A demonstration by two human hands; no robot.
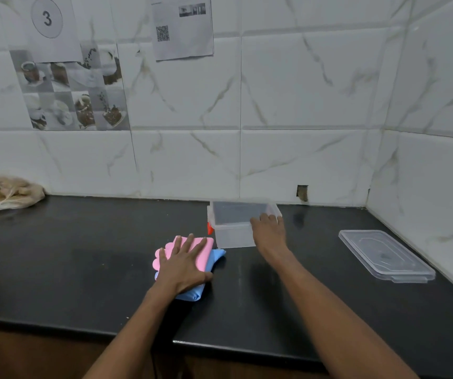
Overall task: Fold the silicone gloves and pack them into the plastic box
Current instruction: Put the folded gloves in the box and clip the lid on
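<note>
On black countertop (83, 269): one pink glove (206, 246) atop one blue glove (218, 254), just beside one open plastic box (231, 237). One lid (384, 255) well apart at right, one bag (4, 192) far left. Left hand (184, 269) flat, fingers spread, pressing pink glove. Right hand (269, 231) reaches box's near rim; blurred, grip unclear. Blue glove mostly hidden. Orange bit (209, 228) by box indistinct.

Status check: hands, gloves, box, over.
Left hand flat on pink glove, blue glove beneath. Right hand on box rim. Box open, lid aside, right. Nothing in the way.
</note>
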